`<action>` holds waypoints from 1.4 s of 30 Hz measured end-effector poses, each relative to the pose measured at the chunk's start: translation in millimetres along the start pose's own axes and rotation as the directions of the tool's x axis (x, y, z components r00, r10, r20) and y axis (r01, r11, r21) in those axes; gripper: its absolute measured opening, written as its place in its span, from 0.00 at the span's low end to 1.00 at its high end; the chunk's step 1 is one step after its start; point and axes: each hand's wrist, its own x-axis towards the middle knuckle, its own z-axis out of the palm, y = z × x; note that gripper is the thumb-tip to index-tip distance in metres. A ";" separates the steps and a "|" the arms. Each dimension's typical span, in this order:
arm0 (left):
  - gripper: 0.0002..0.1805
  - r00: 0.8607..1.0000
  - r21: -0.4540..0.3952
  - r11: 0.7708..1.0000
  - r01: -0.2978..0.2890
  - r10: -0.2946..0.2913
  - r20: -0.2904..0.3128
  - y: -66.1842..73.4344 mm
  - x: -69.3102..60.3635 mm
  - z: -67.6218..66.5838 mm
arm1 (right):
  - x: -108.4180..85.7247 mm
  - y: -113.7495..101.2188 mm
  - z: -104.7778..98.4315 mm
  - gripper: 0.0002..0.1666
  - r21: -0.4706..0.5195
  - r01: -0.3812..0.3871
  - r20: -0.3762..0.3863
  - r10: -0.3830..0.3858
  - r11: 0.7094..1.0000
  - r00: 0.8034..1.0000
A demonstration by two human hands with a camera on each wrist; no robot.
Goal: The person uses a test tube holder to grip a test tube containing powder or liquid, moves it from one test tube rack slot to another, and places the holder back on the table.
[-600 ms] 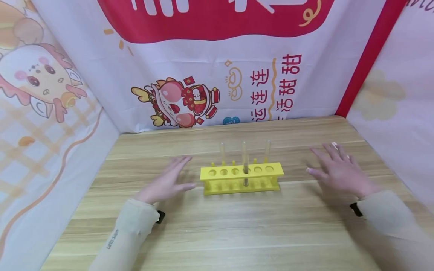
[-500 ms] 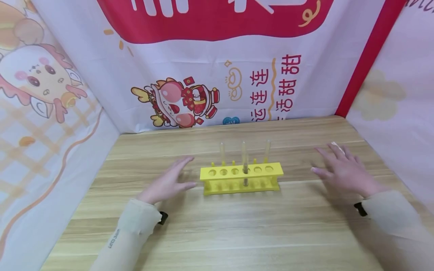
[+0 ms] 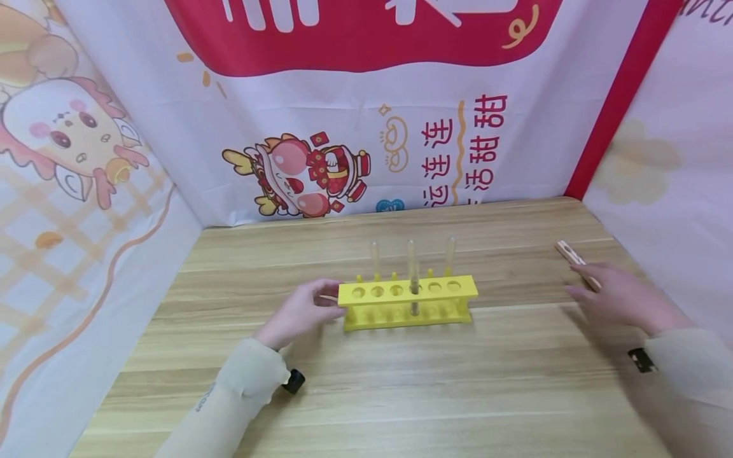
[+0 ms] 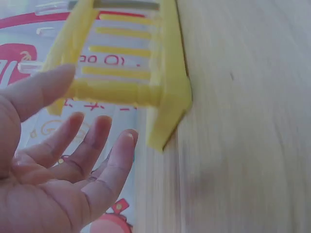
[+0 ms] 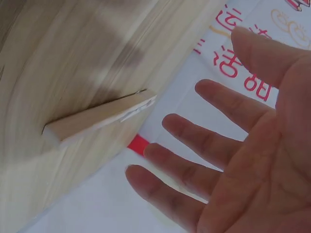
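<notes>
A yellow test tube rack stands mid-table with several clear glass test tubes. Two of them, a left tube and a right tube, rise behind its top bar. A greyish tube passes through a hole right of centre. My left hand is at the rack's left end, thumb and fingers spread around it; whether they touch is unclear. In the left wrist view, the left hand's fingers are loosely bent. My right hand hovers with loose fingers over a slim wooden piece, perhaps a test tube clamp, partly hidden in the head view.
The wood-grain table is bounded by a printed cloth backdrop at the back. More printed cloth hangs along the left side and right side.
My left hand has moved right to the rack's end, its fingers bending more. The right hand has shifted right and nearer to me, uncovering the wooden piece's far end. The rack stays put.
</notes>
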 end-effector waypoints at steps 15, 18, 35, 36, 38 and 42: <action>0.19 0.995 -0.127 0.991 0.038 -0.049 -0.085 -7.1 5.8 25.7 | 9.6 25.6 -15.7 0.30 -0.020 -0.106 0.023 0.106 0.994 0.994; 0.18 0.995 -0.120 0.992 0.033 -0.044 -0.091 -8.2 6.5 27.3 | 13.4 30.6 -13.2 0.27 -0.004 -0.116 0.044 0.116 0.993 0.992; 0.17 0.995 -0.138 0.989 0.048 -0.059 -0.077 -13.8 10.4 29.2 | 31.6 54.5 1.8 0.21 -0.020 -0.110 0.033 0.111 0.994 0.993; 0.17 0.996 -0.143 0.989 0.047 -0.058 -0.074 -13.5 10.2 29.0 | 31.6 55.4 2.2 0.19 -0.023 -0.113 0.033 0.114 0.993 0.993; 0.17 0.996 -0.154 0.987 0.050 -0.061 -0.069 -13.0 9.9 28.6 | 31.6 56.8 2.8 0.16 -0.022 -0.117 0.032 0.118 0.993 0.993; 0.16 0.996 -0.153 0.987 0.051 -0.062 -0.070 -12.4 10.2 28.3 | 31.8 57.5 2.9 0.13 -0.033 -0.116 0.022 0.117 0.993 0.993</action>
